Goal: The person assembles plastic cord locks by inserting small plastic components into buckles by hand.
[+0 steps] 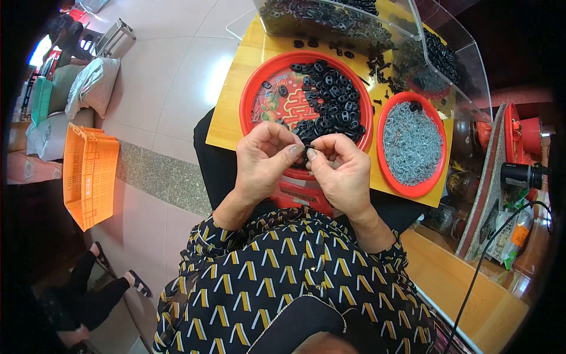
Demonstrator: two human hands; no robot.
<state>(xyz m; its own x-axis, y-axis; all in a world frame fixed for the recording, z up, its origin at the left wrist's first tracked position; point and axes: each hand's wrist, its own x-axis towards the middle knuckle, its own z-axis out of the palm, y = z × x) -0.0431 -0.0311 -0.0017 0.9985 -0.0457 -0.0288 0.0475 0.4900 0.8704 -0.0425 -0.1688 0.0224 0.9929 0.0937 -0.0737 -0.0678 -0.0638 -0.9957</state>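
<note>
My left hand (pixel 263 159) and my right hand (pixel 342 171) meet over the near rim of a round red tray (pixel 249 97). Thumbs and forefingers of both are pinched together on a small black plastic piece (pixel 306 154), mostly covered by the fingertips. Many black cord locks (pixel 339 106), each with two holes, are heaped on the tray's right half. To the right of my right hand stands a red oval tray (pixel 383 168) full of small metal springs (pixel 413 144).
Clear plastic bins (pixel 330 29) of black parts stand at the back of the yellow table (pixel 227 127). Loose black pieces (pixel 380 68) lie before them. On the floor at left is an orange crate (pixel 91 177); a person's feet (pixel 138 283) show below it. A black cable (pixel 483 259) hangs at right.
</note>
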